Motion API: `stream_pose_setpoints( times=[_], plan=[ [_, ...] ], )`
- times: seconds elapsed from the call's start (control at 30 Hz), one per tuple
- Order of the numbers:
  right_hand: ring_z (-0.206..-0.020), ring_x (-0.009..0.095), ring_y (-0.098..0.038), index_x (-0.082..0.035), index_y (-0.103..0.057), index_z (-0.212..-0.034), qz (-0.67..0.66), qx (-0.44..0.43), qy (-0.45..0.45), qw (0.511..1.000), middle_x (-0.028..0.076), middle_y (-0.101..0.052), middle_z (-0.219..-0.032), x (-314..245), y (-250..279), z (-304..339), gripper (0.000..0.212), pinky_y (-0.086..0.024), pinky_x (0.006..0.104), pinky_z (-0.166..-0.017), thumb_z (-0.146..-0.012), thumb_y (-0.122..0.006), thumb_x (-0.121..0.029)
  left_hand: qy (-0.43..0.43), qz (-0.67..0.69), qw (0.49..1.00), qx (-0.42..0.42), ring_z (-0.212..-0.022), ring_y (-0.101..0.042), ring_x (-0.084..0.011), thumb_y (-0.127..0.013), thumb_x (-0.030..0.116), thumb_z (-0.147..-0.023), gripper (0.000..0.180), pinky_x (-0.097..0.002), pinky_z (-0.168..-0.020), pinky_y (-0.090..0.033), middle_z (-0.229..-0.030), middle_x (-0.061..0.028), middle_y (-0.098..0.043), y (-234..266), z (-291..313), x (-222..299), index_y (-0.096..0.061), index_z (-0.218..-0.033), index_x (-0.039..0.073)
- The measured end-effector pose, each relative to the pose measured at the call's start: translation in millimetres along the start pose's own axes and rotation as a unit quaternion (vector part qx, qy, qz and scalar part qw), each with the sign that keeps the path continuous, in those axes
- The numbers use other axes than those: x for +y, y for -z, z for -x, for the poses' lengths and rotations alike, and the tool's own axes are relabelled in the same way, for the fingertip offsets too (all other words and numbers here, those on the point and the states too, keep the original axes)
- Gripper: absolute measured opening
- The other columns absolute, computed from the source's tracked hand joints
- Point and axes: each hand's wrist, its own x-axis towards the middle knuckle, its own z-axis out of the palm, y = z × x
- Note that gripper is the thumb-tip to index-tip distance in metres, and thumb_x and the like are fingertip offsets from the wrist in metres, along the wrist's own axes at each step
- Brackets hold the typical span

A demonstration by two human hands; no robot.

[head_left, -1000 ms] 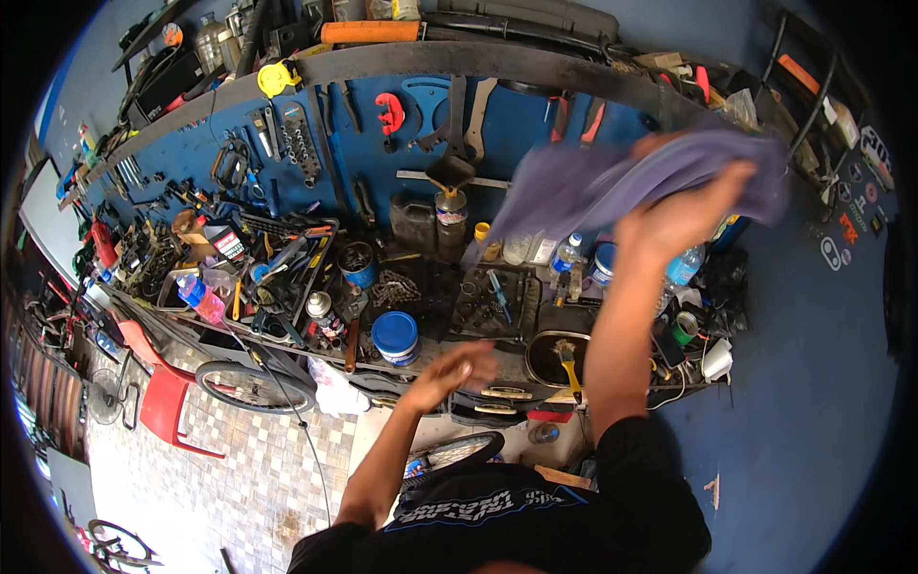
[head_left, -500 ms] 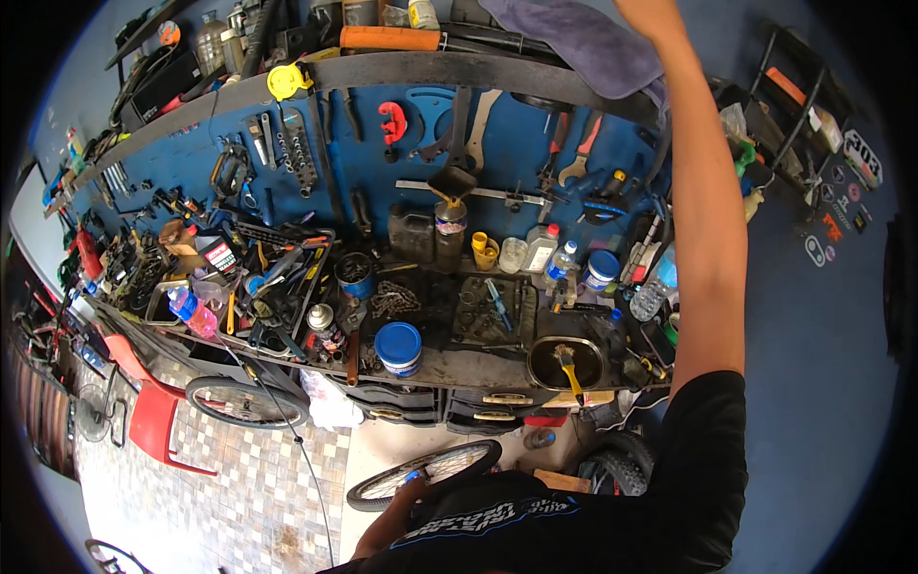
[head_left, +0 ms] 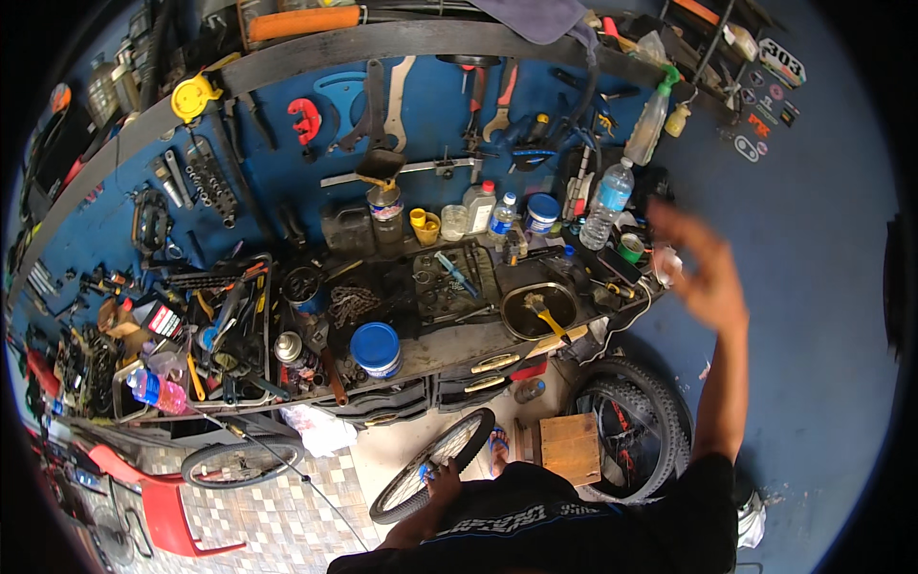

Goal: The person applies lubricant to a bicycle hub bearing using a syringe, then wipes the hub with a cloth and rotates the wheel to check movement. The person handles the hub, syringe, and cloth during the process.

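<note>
Hanging in air, right hand spread apart, left hand low at wheel, grip unclear

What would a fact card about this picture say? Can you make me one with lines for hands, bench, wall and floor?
Left hand: at the hub of a bicycle wheel; its grip is hard to see
Right hand: raised, fingers apart, nothing seen in its grip
Workbench: blue-lidded tub, basin with a yellow-handled brush
Wall: blue tool board with tools hanging
Top shelf: purple cloth over its edge
Floor: red chair, wooden box
</note>
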Motion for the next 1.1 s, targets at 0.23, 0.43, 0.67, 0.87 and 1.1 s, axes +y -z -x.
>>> stream_pose_setpoints(
  times=[0.23, 0.43, 0.67, 0.87, 1.1],
  plan=[
    [-0.089, 0.028, -0.075, -0.002, -0.066, -0.133, -0.019, -0.252, -0.392, 0.885, 0.017, -0.077, -0.101, 27.9, -89.4, 268.7, 0.049, -0.058, 0.0382, -0.080, -0.094, -0.075, -0.029, -0.027, 0.002, 0.991, -0.133, -0.150, -0.025, -0.0570, -0.061, 0.041, -0.096, 0.096, -0.0821, -0.111, -0.021, -0.172, -0.0237, -0.008, 29.9, 21.3, -17.9, -0.001, -0.167, 0.016],
    [-0.101, 0.037, -0.074, -0.009, -0.066, -0.134, -0.056, -0.352, -0.429, 0.830, 0.021, -0.076, -0.107, 18.1, -109.5, 337.4, 0.053, -0.057, 0.0441, -0.089, -0.094, -0.071, -0.042, -0.026, -0.009, 0.999, -0.035, -0.138, -0.045, -0.0538, -0.059, 0.020, -0.093, 0.087, -0.0730, -0.108, -0.037, -0.162, -0.0273, -0.032, -0.4, 25.3, -5.0, -0.015, -0.167, 0.028],
    [-0.104, 0.037, -0.072, -0.011, -0.063, -0.138, -0.014, -0.383, -0.337, 0.860, 0.020, -0.074, -0.111, 41.4, -90.4, 416.8, 0.054, -0.056, 0.0461, -0.091, -0.096, -0.066, -0.046, 0.016, -0.065, 0.998, -0.016, -0.122, -0.062, -0.0514, -0.061, 0.028, -0.097, 0.090, -0.0692, -0.100, -0.048, -0.156, -0.0313, -0.042, -39.5, 9.5, -6.1, -0.005, -0.165, 0.047],
    [-0.108, 0.036, -0.070, -0.009, -0.061, -0.139, -0.060, -0.482, -0.272, 0.830, 0.016, -0.074, -0.114, 76.5, -117.2, 509.1, 0.062, -0.055, 0.0475, -0.093, -0.096, -0.064, -0.053, 0.002, -0.053, 0.999, 0.009, -0.107, -0.072, -0.0415, -0.067, 0.021, -0.086, 0.081, -0.0552, -0.090, -0.058, -0.124, -0.0218, -0.069, 33.8, 8.9, 61.5, -0.033, -0.159, 0.033],
    [-0.102, 0.031, -0.071, -0.003, -0.058, -0.140, -0.170, -0.535, -0.402, 0.723, 0.018, -0.074, -0.114, 100.6, -211.0, 597.0, 0.069, -0.054, 0.0396, -0.089, -0.096, -0.067, -0.055, -0.009, 0.091, 0.968, 0.232, -0.098, -0.075, -0.0302, -0.080, 0.027, -0.090, 0.061, -0.0397, -0.085, -0.057, -0.110, -0.0161, -0.076, 258.9, 176.1, 158.3, -0.058, -0.147, 0.023]
  ],
)
